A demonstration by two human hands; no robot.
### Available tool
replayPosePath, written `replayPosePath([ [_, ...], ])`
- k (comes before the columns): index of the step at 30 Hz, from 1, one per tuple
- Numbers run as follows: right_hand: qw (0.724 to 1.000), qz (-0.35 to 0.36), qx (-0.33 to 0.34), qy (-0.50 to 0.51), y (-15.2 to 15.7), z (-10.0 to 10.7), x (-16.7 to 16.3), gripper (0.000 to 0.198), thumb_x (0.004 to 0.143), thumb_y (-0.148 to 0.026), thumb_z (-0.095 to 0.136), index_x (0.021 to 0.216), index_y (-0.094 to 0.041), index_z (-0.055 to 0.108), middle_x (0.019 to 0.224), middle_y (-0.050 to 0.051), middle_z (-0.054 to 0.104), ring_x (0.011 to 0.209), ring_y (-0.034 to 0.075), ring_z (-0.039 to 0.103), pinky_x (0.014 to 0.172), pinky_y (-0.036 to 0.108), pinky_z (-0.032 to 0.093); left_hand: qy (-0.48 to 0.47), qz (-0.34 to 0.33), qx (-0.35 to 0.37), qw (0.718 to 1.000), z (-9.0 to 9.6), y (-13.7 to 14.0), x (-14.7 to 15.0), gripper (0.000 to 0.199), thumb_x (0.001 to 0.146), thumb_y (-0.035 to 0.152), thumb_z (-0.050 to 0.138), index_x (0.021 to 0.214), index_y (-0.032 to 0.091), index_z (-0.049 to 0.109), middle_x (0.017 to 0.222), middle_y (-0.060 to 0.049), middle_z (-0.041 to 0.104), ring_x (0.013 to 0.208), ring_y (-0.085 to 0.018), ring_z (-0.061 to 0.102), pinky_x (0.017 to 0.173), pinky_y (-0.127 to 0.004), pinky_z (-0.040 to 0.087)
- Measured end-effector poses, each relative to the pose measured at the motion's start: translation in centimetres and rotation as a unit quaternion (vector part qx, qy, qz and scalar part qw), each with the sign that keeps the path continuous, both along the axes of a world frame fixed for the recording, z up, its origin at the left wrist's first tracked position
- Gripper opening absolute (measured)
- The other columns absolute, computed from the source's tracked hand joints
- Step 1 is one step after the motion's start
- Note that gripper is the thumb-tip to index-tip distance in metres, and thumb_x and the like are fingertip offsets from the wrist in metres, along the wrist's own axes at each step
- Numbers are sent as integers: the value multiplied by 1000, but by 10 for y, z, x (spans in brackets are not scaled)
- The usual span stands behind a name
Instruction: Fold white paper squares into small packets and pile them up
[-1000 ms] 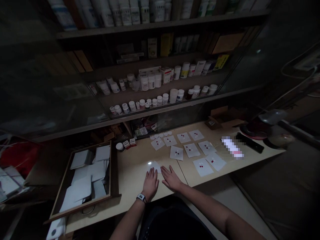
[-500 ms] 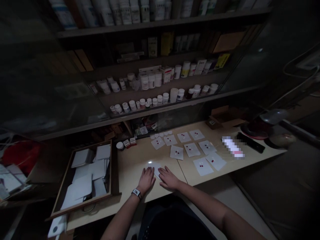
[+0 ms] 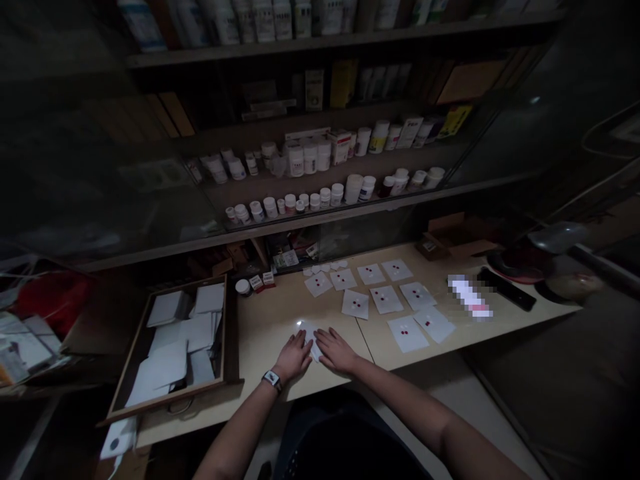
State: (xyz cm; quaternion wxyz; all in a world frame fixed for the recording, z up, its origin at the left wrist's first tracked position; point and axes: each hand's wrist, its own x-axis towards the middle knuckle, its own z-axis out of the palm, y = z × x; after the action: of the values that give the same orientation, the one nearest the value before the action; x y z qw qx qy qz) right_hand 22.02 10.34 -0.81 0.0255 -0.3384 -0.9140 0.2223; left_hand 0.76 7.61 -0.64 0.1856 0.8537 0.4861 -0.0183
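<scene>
A small white paper (image 3: 315,351), apparently folded, lies on the table, partly covered by my fingers. My left hand (image 3: 293,358), with a watch (image 3: 271,379) on its wrist, rests flat on the paper's left side. From the other side, my right hand (image 3: 336,350) presses down on it with outstretched fingers. To the right, several white paper squares (image 3: 355,305) are spread out, each bearing a few red, white or dark pills. A row of small white paper pieces or caps (image 3: 325,267), too small to identify, lies behind them.
An open drawer (image 3: 224,333) at the left holds stacks of white paper. Near the back stand a white-lidded jar (image 3: 243,287) and small boxes (image 3: 269,279). A phone (image 3: 507,290) and an open cardboard box (image 3: 453,233) lie right. Medicine bottles (image 3: 310,160) fill the shelves.
The camera view has shifted slightly. Both hands stay on the paper, with my right fingers a little further left over it. The pill papers have not moved on the table.
</scene>
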Motion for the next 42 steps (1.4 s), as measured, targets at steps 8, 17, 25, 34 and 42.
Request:
replayPosePath([
  [8, 999, 30, 10, -9, 5, 4, -1, 37, 85, -24, 46, 118, -13, 57, 132, 16, 52, 125, 27, 41, 110, 48, 20, 3, -104, 49, 993, -1, -1, -5, 35, 92, 20, 43, 127, 17, 49, 138, -15, 44, 127, -25, 40, 104, -43, 31],
  [17, 998, 34, 37, -34, 4, 2, -5, 36, 82, -15, 47, 117, -12, 57, 126, 17, 55, 118, 27, 45, 109, 49, 20, 13, -172, 71, 982, -11, -3, 3, 19, 92, 14, 45, 103, 15, 59, 98, -11, 60, 100, -22, 52, 85, -35, 40],
  [25, 998, 40, 38, -27, 4, 3, -2, 35, 84, -13, 46, 116, -14, 58, 128, 15, 55, 117, 25, 46, 109, 48, 21, 15, -114, 70, 991, -21, -14, 4, 20, 90, 12, 48, 107, 15, 58, 114, -13, 59, 110, -24, 50, 84, -35, 43],
  [34, 1000, 26, 14, 8, 9, 1, -1, 32, 84, -24, 51, 113, -14, 60, 123, 14, 58, 113, 26, 48, 108, 48, 19, -155, 181, 49, 970, -14, -20, 21, 26, 93, 23, 40, 91, 20, 65, 87, -6, 67, 85, -18, 61, 78, -29, 46],
  [42, 991, -124, -7, 50, 12, -13, -21, 18, 88, -24, 53, 87, -16, 68, 98, 8, 63, 97, 21, 53, 91, 35, 35, -269, 399, -27, 876, -16, -13, 37, 21, 85, 26, 45, 77, 18, 62, 72, -2, 66, 67, -14, 59, 63, -23, 40],
])
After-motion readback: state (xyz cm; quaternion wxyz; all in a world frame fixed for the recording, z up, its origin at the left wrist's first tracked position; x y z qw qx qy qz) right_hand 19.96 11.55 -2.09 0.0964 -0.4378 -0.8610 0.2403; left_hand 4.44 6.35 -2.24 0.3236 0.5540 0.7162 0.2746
